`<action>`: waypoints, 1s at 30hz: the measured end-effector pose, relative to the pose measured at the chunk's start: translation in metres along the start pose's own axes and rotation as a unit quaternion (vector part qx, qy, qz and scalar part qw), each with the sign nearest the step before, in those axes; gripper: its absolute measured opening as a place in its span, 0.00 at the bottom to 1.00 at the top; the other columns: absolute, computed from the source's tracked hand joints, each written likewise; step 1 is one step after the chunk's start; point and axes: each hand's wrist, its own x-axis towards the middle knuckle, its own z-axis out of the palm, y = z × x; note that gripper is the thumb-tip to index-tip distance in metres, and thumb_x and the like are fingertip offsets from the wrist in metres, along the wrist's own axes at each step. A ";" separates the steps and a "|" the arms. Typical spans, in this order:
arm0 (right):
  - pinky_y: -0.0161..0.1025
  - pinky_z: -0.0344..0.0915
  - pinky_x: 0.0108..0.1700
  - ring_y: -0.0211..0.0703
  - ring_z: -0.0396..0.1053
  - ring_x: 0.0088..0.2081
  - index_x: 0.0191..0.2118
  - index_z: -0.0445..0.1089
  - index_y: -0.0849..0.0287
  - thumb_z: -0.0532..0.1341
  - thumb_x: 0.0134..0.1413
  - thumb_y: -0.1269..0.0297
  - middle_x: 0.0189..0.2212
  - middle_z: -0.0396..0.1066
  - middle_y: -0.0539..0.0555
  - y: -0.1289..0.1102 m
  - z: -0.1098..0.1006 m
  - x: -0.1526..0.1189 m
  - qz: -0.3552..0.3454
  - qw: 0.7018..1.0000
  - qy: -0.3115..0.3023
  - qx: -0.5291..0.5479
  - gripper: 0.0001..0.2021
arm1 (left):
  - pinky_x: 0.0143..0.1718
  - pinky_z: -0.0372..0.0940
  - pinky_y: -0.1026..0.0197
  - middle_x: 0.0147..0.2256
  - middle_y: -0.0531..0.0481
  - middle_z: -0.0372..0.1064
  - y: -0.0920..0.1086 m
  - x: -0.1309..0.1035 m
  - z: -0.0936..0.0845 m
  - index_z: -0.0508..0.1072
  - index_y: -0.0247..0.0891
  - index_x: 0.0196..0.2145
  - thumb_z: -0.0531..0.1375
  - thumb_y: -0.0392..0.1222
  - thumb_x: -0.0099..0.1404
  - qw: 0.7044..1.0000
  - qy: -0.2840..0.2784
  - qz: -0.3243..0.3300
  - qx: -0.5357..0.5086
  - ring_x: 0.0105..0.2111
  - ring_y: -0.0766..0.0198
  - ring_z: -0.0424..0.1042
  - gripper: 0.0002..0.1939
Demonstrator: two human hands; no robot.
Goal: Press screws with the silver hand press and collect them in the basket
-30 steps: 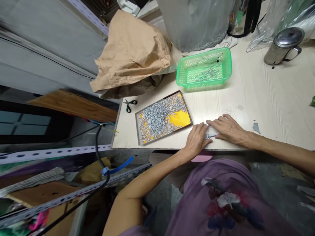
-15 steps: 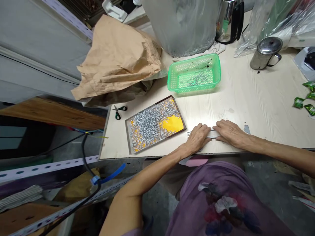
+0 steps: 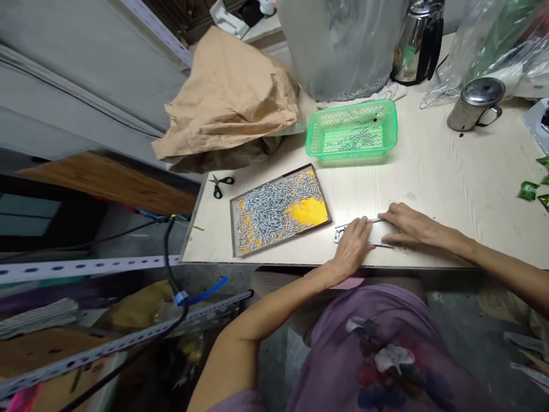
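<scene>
A flat, silvery metal rail [image 3: 378,234], which looks like a drawer slide, lies lengthwise near the table's front edge. My left hand [image 3: 353,245] is closed over it near its left end, where a slotted tip sticks out past the fingers. Farther right, my right hand [image 3: 409,226] grips the same rail, fingers on the far edge and thumb on the near one. A bare stretch of rail shows between the hands; the right end is hidden under my right hand. Left of the hands is a shallow tray [image 3: 283,236] of many small metal pins on a yellow bottom.
Behind the tray stands a green plastic basket [image 3: 315,150] with more pins inside. Scissors [image 3: 219,184] lie at the table's left side, near crumpled brown paper [image 3: 235,97]. A lidded metal mug [image 3: 474,106], a kettle [image 3: 416,46] and green packets [image 3: 528,190] are at the right.
My right hand has slid right along the rail, its fingers spreading wider, so more rail shows between the hands. My left hand stays near the left end. The whole view has shifted slightly.
</scene>
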 end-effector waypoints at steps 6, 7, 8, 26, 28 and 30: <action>0.42 0.57 0.38 0.49 0.64 0.37 0.36 0.73 0.61 0.52 0.65 0.64 0.33 0.71 0.60 0.023 -0.006 0.022 0.040 0.995 0.037 -0.083 0.13 | 0.64 0.54 0.43 0.62 0.38 0.61 0.019 -0.025 0.035 0.61 0.38 0.61 0.47 0.41 0.73 0.996 0.023 0.084 -0.034 0.66 0.52 0.52 0.20; 0.43 0.56 0.38 0.49 0.64 0.37 0.35 0.73 0.60 0.52 0.65 0.64 0.33 0.71 0.59 0.024 -0.007 0.026 0.048 0.994 0.040 -0.094 0.13 | 0.64 0.53 0.43 0.61 0.38 0.62 0.020 -0.026 0.037 0.62 0.38 0.60 0.47 0.42 0.73 0.995 0.021 0.091 -0.038 0.66 0.53 0.54 0.20; 0.43 0.55 0.38 0.50 0.64 0.37 0.34 0.73 0.59 0.53 0.65 0.64 0.33 0.72 0.59 0.023 -0.008 0.030 0.055 0.992 0.045 -0.107 0.13 | 0.65 0.52 0.43 0.61 0.38 0.62 0.021 -0.026 0.038 0.62 0.37 0.60 0.47 0.42 0.74 0.995 0.019 0.094 -0.042 0.66 0.54 0.54 0.20; 0.41 0.59 0.40 0.44 0.63 0.38 0.36 0.70 0.60 0.54 0.63 0.70 0.35 0.71 0.57 -0.067 0.033 0.092 -0.262 0.965 0.016 0.019 0.08 | 0.42 0.68 0.56 0.36 0.43 0.73 -0.051 -0.064 -0.051 0.75 0.38 0.43 0.47 0.39 0.73 0.968 0.242 -0.058 0.024 0.38 0.60 0.71 0.16; 0.42 0.62 0.40 0.44 0.65 0.38 0.38 0.69 0.59 0.50 0.66 0.68 0.34 0.71 0.57 -0.061 0.021 0.094 -0.224 0.967 0.084 0.087 0.11 | 0.42 0.66 0.56 0.37 0.44 0.72 -0.091 -0.051 -0.070 0.75 0.38 0.41 0.51 0.40 0.72 0.957 0.224 -0.162 0.091 0.39 0.59 0.68 0.13; 0.44 0.64 0.40 0.46 0.66 0.39 0.40 0.70 0.58 0.48 0.66 0.66 0.34 0.72 0.57 -0.050 -0.001 0.099 -0.166 0.964 0.167 0.127 0.13 | 0.40 0.65 0.57 0.36 0.44 0.71 -0.125 -0.039 -0.082 0.75 0.38 0.38 0.52 0.35 0.70 0.960 0.167 -0.182 0.133 0.39 0.58 0.65 0.12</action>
